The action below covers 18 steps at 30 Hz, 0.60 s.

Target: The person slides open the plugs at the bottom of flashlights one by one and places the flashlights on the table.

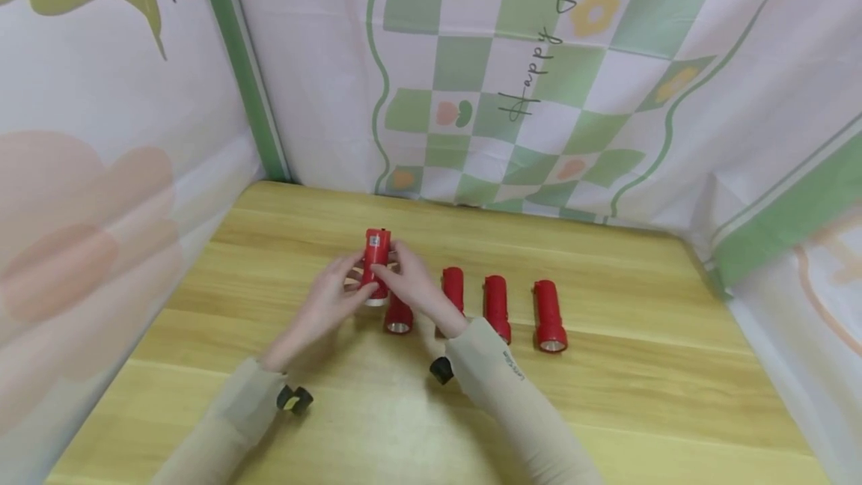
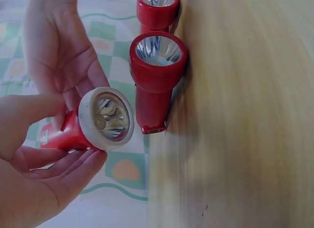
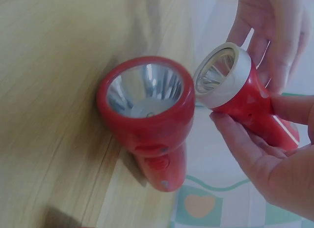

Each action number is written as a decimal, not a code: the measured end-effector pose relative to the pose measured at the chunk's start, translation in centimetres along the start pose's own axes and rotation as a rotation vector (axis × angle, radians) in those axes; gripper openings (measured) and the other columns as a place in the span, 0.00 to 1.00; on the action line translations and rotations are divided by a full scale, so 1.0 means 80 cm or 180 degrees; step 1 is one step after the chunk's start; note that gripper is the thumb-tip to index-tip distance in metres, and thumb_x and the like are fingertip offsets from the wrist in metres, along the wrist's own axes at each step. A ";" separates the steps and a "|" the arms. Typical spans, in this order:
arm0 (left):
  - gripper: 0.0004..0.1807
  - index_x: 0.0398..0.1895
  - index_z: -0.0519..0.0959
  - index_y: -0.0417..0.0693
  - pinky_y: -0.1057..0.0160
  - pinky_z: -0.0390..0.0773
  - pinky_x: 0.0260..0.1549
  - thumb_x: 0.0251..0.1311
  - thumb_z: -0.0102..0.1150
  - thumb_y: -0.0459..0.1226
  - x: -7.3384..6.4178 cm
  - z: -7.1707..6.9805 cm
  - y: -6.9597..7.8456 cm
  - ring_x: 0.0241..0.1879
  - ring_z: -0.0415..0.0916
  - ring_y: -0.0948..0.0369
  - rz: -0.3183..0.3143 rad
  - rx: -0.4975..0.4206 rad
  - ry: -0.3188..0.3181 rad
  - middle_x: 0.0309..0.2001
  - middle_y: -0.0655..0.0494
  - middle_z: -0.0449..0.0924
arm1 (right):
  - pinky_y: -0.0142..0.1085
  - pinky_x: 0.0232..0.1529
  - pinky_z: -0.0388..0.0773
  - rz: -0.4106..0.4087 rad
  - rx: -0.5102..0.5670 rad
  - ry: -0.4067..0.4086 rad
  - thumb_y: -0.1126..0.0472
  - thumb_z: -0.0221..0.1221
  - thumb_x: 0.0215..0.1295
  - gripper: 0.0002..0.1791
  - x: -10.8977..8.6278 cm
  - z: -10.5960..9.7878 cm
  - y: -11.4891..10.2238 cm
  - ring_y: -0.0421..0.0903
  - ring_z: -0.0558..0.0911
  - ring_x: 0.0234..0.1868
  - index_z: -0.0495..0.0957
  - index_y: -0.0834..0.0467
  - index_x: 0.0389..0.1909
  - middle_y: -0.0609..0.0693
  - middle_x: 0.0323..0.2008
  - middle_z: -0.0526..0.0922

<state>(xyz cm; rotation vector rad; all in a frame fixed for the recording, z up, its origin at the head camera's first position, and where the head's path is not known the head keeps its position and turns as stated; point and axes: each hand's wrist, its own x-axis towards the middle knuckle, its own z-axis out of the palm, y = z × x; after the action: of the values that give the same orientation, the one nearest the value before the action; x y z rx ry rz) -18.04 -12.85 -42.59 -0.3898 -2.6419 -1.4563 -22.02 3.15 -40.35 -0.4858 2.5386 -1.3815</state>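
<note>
I hold a red flashlight [image 1: 374,253] up over the left half of the counter [image 1: 640,283], its body a smooth glossy cylinder, with a small pale label [image 1: 374,241] near the tail and a broad whitish rim [image 2: 87,117] round a silvery reflector; the tail points to the far edge and the lens end towards me. My left hand [image 1: 325,292] is clamped on the body, thumb on 1 side and fingers on the other, and my right hand [image 1: 412,279] grips it too, the thumb laid across. Just to its right is the nearest lying flashlight [image 1: 399,316]; whether the 2 touch I cannot tell. The counter's far edge runs along the foot of the checked curtain [image 1: 465,62], with a strip of wood between that edge and the row; a wide stretch of wood lies right of the rightmost flashlight [image 1: 548,309], and more spreads on my side, under my sleeves. I count 5 flashlights: 1 in my grip and 4 on the counter, those 4 set side by side with gaps, red-rimmed, lens ends towards me. Of these, the middle-left flashlight [image 1: 453,287] and the middle-right flashlight [image 1: 495,302] are partly hidden by my right arm. There are 2 beige sleeves [image 1: 512,403] and 2 dark wrist pieces [image 1: 294,399], 1 by each cuff.
</note>
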 end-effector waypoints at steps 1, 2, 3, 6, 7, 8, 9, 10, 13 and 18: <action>0.30 0.64 0.65 0.37 0.60 0.83 0.45 0.58 0.60 0.34 0.000 -0.001 0.001 0.48 0.77 0.52 0.0006 -0.0028 0.0007 0.52 0.42 0.74 | 0.43 0.53 0.79 -0.0041 -0.0004 0.0004 0.55 0.55 0.66 0.24 -0.001 -0.001 0.001 0.52 0.79 0.53 0.65 0.60 0.59 0.58 0.54 0.78; 0.29 0.63 0.65 0.36 0.60 0.83 0.45 0.59 0.59 0.33 0.001 -0.001 0.001 0.49 0.77 0.51 0.0012 -0.0051 0.0025 0.52 0.41 0.74 | 0.43 0.53 0.79 -0.0067 0.0004 0.0002 0.55 0.55 0.66 0.23 -0.002 -0.002 0.002 0.52 0.79 0.53 0.65 0.60 0.59 0.58 0.53 0.78; 0.28 0.63 0.65 0.35 0.60 0.82 0.46 0.59 0.58 0.32 0.002 -0.002 0.002 0.49 0.77 0.50 0.0022 -0.0085 0.0043 0.51 0.41 0.74 | 0.43 0.53 0.79 -0.0089 0.0022 0.0000 0.55 0.55 0.66 0.23 -0.003 -0.003 0.002 0.52 0.79 0.53 0.66 0.59 0.58 0.58 0.53 0.78; 0.26 0.62 0.66 0.33 0.61 0.82 0.46 0.60 0.57 0.31 0.005 -0.003 0.003 0.49 0.77 0.49 0.0038 -0.0172 0.0106 0.50 0.39 0.75 | 0.43 0.54 0.78 -0.0200 0.0008 -0.0002 0.56 0.55 0.66 0.22 -0.006 -0.005 0.003 0.52 0.79 0.53 0.65 0.60 0.58 0.58 0.53 0.78; 0.26 0.61 0.67 0.33 0.61 0.82 0.46 0.60 0.57 0.31 0.006 -0.003 0.003 0.49 0.77 0.49 0.0047 -0.0194 0.0116 0.50 0.39 0.75 | 0.43 0.53 0.79 -0.0230 -0.0014 0.0001 0.57 0.55 0.66 0.22 -0.007 -0.006 0.003 0.51 0.79 0.53 0.65 0.60 0.59 0.58 0.53 0.78; 0.26 0.61 0.67 0.33 0.62 0.82 0.46 0.60 0.57 0.31 0.006 -0.003 0.003 0.49 0.77 0.49 0.0050 -0.0202 0.0124 0.50 0.40 0.75 | 0.43 0.53 0.79 -0.0258 -0.0026 0.0002 0.57 0.55 0.66 0.22 -0.008 -0.007 0.003 0.51 0.79 0.53 0.65 0.60 0.59 0.58 0.53 0.78; 0.25 0.61 0.68 0.33 0.62 0.82 0.46 0.60 0.57 0.31 0.007 -0.004 0.004 0.49 0.77 0.49 0.0055 -0.0205 0.0124 0.50 0.40 0.75 | 0.43 0.53 0.79 -0.0290 -0.0033 0.0002 0.57 0.55 0.66 0.22 -0.008 -0.007 0.003 0.51 0.79 0.53 0.65 0.60 0.59 0.58 0.53 0.78; 0.24 0.60 0.68 0.34 0.62 0.82 0.46 0.60 0.57 0.32 0.007 -0.004 0.004 0.49 0.77 0.50 0.0054 -0.0198 0.0122 0.50 0.41 0.75 | 0.42 0.53 0.79 -0.0312 -0.0048 0.0008 0.58 0.55 0.66 0.22 -0.009 -0.008 0.002 0.51 0.79 0.53 0.65 0.59 0.59 0.57 0.53 0.78; 0.23 0.60 0.69 0.36 0.62 0.82 0.46 0.61 0.56 0.33 0.008 -0.005 0.006 0.49 0.77 0.51 0.0063 -0.0185 0.0102 0.51 0.42 0.75 | 0.42 0.54 0.79 -0.0348 -0.0043 0.0037 0.58 0.56 0.65 0.22 -0.013 -0.011 0.001 0.49 0.79 0.52 0.65 0.58 0.58 0.56 0.52 0.79; 0.22 0.59 0.70 0.35 0.60 0.82 0.46 0.62 0.56 0.34 0.007 -0.009 0.015 0.49 0.78 0.50 0.0109 -0.0194 0.0087 0.51 0.40 0.75 | 0.40 0.54 0.79 -0.0438 -0.0100 0.0105 0.58 0.58 0.64 0.22 -0.019 -0.015 0.000 0.47 0.80 0.52 0.65 0.56 0.57 0.53 0.52 0.79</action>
<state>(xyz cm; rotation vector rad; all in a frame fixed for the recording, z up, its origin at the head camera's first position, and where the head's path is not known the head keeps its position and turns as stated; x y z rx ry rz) -18.31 -12.77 -41.13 -0.4157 -2.5618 -1.5237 -21.01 4.66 -39.64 -0.6601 2.6000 -1.4080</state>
